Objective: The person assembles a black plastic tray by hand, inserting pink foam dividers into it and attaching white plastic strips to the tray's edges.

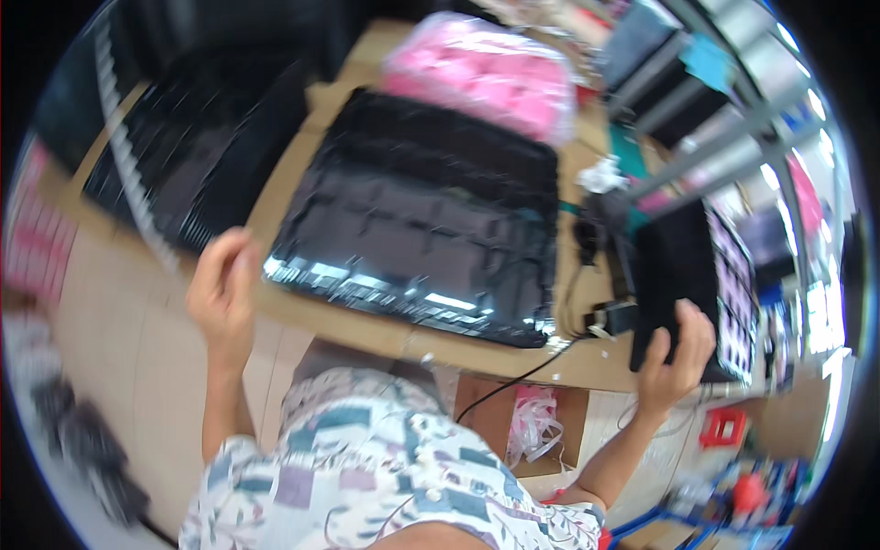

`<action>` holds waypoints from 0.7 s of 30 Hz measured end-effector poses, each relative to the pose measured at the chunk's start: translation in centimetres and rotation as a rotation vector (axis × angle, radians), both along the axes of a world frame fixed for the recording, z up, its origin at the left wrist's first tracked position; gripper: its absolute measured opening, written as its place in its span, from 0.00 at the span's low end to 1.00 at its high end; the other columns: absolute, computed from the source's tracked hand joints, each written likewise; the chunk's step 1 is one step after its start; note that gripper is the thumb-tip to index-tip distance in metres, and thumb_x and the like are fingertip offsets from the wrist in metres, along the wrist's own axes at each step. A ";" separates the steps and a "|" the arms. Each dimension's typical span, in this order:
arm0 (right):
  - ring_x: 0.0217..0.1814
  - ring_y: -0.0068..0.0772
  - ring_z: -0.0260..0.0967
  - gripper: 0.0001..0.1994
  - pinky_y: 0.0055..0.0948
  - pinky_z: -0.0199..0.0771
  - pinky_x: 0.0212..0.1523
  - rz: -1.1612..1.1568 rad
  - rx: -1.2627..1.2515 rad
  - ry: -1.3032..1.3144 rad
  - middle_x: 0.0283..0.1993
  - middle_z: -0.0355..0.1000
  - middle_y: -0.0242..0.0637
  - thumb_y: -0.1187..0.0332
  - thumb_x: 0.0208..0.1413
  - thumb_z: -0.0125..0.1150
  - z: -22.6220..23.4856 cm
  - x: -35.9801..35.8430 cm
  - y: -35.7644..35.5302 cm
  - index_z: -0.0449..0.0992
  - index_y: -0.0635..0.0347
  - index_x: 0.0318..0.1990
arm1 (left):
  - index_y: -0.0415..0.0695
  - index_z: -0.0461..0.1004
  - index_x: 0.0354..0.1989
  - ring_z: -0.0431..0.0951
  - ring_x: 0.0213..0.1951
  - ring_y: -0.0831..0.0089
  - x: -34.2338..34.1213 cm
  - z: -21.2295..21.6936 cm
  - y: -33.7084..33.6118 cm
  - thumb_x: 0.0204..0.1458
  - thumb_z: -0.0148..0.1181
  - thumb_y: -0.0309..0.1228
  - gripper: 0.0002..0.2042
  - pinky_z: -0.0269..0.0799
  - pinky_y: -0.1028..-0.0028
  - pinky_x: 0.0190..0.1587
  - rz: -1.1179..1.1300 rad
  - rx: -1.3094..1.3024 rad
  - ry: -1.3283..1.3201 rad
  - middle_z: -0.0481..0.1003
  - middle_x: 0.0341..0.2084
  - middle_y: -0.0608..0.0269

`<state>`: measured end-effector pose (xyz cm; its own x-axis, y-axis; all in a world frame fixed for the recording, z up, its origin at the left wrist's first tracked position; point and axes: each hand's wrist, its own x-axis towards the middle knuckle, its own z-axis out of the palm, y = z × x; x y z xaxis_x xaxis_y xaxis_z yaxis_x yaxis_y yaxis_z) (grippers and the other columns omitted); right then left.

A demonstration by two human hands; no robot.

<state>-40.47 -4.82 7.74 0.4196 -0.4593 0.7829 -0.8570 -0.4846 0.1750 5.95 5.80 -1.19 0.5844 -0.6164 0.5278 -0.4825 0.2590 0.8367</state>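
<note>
A shiny black plastic tray (412, 225) with moulded compartments lies on the cardboard-covered table in front of me. Just off its near left corner is my left hand (225, 286), raised, fingers loosely curled with a gap to the thumb and nothing visible in them. My right hand (676, 362) is over the near end of a black case-like thing (674, 266) at the right, thumb and fingers apart. Whether it touches that thing I cannot tell. Along the right side of the black thing, rows of pale pink pieces (731, 293) show. Motion blurs the picture.
Clear wrap covers a pack of pink items (481, 69) behind the tray. More black trays (197, 137) are stacked at the left. A black cable (522, 376) hangs over the table's near edge. Below is an open carton (573, 426); a metal rack (715, 165) stands right.
</note>
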 end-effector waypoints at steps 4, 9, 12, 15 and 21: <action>0.54 0.43 0.70 0.22 0.45 0.67 0.60 0.498 0.429 0.240 0.52 0.74 0.44 0.69 0.42 0.71 -2.1 16.0 1.6 0.76 0.65 0.48 | 0.35 0.76 0.48 0.82 0.43 0.56 1.8 -0.3 -0.3 0.63 0.54 0.26 0.10 0.75 0.67 0.46 0.088 0.377 -0.261 0.79 0.42 0.48; 0.53 0.42 0.69 0.25 0.44 0.67 0.57 0.720 0.507 0.278 0.51 0.72 0.41 0.66 0.40 0.73 -5.7 23.6 1.0 0.75 0.64 0.49 | 0.35 0.76 0.42 0.80 0.41 0.55 2.0 -1.4 1.6 0.59 0.57 0.24 0.07 0.75 0.63 0.45 0.137 0.300 -0.367 0.79 0.36 0.51; 0.52 0.42 0.69 0.25 0.43 0.67 0.56 0.763 0.497 0.307 0.50 0.72 0.41 0.66 0.40 0.73 -5.8 24.6 0.8 0.75 0.64 0.48 | 0.38 0.75 0.48 0.76 0.44 0.56 4.6 -0.4 3.4 0.56 0.60 0.24 0.12 0.73 0.63 0.47 0.547 0.045 -0.547 0.76 0.43 0.53; 0.52 0.42 0.70 0.21 0.42 0.68 0.55 0.847 0.550 0.312 0.49 0.73 0.41 0.67 0.43 0.72 -4.5 26.1 1.7 0.76 0.64 0.46 | 0.39 0.73 0.54 0.69 0.51 0.57 11.8 1.3 4.4 0.54 0.64 0.31 0.19 0.66 0.62 0.54 0.719 0.190 -0.577 0.72 0.48 0.57; 0.48 0.41 0.73 0.15 0.38 0.72 0.50 0.998 0.606 0.220 0.45 0.76 0.39 0.69 0.47 0.70 -3.5 30.2 3.3 0.77 0.63 0.42 | 0.42 0.75 0.49 0.68 0.52 0.65 15.5 2.3 7.2 0.51 0.67 0.33 0.18 0.66 0.68 0.52 0.307 0.427 -0.290 0.72 0.49 0.62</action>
